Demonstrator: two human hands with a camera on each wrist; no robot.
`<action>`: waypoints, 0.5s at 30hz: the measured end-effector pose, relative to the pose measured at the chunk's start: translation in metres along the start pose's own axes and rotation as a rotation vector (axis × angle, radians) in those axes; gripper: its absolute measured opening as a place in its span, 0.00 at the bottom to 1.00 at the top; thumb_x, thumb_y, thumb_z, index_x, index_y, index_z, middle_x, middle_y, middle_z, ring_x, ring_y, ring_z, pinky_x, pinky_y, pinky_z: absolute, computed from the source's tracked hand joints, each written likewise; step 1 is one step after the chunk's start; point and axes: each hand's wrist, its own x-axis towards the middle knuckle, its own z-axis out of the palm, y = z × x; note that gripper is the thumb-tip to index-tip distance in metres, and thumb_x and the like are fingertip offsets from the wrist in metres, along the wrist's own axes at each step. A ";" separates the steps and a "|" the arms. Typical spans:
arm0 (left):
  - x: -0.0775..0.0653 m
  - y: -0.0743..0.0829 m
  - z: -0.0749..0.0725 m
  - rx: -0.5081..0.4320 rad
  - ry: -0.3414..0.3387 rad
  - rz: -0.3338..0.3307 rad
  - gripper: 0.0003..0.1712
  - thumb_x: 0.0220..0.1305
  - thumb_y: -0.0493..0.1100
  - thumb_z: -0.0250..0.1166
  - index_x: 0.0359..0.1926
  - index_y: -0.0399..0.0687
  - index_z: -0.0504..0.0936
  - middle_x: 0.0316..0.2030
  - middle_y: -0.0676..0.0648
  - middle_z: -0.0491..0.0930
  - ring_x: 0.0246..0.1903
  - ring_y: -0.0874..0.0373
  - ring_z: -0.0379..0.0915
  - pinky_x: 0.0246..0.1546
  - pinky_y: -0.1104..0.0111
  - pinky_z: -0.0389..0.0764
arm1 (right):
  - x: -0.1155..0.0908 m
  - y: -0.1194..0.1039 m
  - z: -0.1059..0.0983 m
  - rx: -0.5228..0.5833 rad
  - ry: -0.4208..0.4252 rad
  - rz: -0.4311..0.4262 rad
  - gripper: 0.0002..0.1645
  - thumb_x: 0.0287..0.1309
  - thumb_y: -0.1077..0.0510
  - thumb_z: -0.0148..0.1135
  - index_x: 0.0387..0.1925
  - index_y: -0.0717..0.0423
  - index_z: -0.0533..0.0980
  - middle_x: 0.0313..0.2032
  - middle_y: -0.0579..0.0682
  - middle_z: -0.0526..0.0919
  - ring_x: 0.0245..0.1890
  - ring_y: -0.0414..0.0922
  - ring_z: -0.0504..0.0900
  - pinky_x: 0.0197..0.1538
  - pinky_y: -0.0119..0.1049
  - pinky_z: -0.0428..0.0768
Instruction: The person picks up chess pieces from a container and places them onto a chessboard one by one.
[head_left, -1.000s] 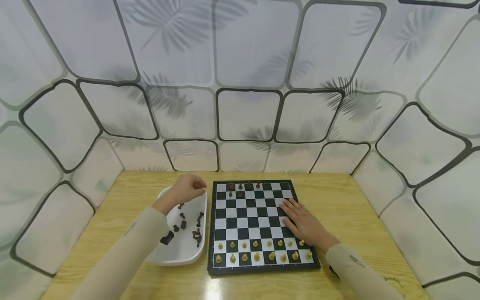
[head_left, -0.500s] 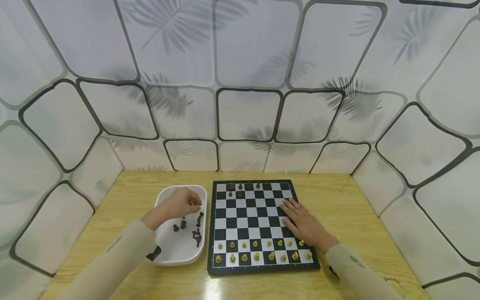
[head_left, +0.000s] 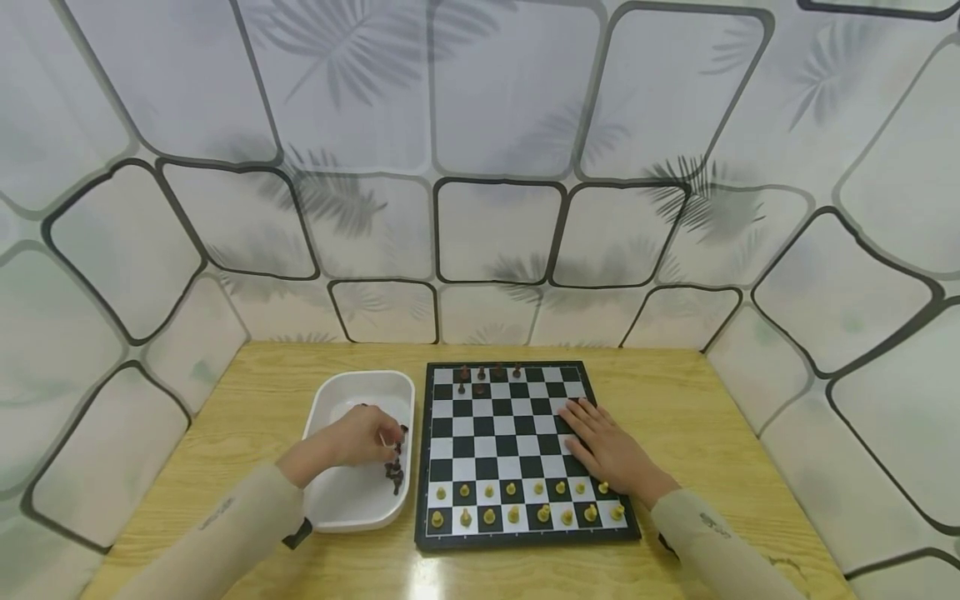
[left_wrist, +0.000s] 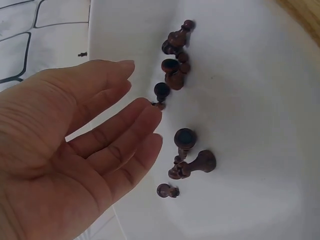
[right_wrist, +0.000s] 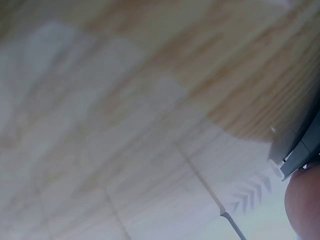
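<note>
My left hand (head_left: 360,437) is low in a white plastic tray (head_left: 337,508), its fingers loosely bent. In the left wrist view, the thumb and fingers (left_wrist: 142,120) stand apart with nothing between them. Dark brown chess pieces (left_wrist: 202,161) lie scattered on the tray bottom beside the fingertips. Flat on the right side of the chessboard (head_left: 517,446) rests my right hand (head_left: 611,450), fingers straight. Several dark chess pieces (head_left: 481,373) stand at the board's far left. Two rows of yellow chess pieces (head_left: 513,514) stand along its near edge.
The tray sits just left of the board on a wooden table (head_left: 697,408). A patterned wall covering (head_left: 495,233) encloses the table at the back and sides. The right wrist view holds mostly blurred wood surface.
My left hand has come down from above the tray's far right edge into the tray, moving nearer to me. My right hand and the pieces on the board have stayed put.
</note>
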 end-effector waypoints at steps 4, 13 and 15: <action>-0.004 0.002 0.004 0.000 -0.032 -0.027 0.10 0.57 0.37 0.77 0.41 0.46 0.91 0.32 0.55 0.84 0.32 0.63 0.76 0.35 0.70 0.80 | 0.001 0.000 -0.001 0.001 -0.007 0.005 0.37 0.81 0.43 0.48 0.81 0.55 0.60 0.81 0.57 0.62 0.82 0.60 0.56 0.82 0.59 0.57; -0.009 -0.002 0.013 -0.008 -0.067 0.040 0.10 0.55 0.34 0.77 0.39 0.44 0.90 0.29 0.55 0.85 0.30 0.66 0.76 0.34 0.72 0.80 | 0.001 0.000 0.001 -0.003 0.003 -0.002 0.37 0.81 0.43 0.48 0.81 0.55 0.61 0.80 0.57 0.62 0.82 0.60 0.56 0.81 0.59 0.58; -0.009 -0.003 0.014 -0.003 -0.070 0.043 0.10 0.54 0.34 0.77 0.39 0.44 0.90 0.29 0.55 0.85 0.30 0.67 0.76 0.34 0.72 0.80 | 0.001 0.000 0.001 -0.001 0.003 -0.001 0.37 0.81 0.43 0.48 0.81 0.55 0.61 0.80 0.57 0.62 0.82 0.60 0.56 0.81 0.59 0.57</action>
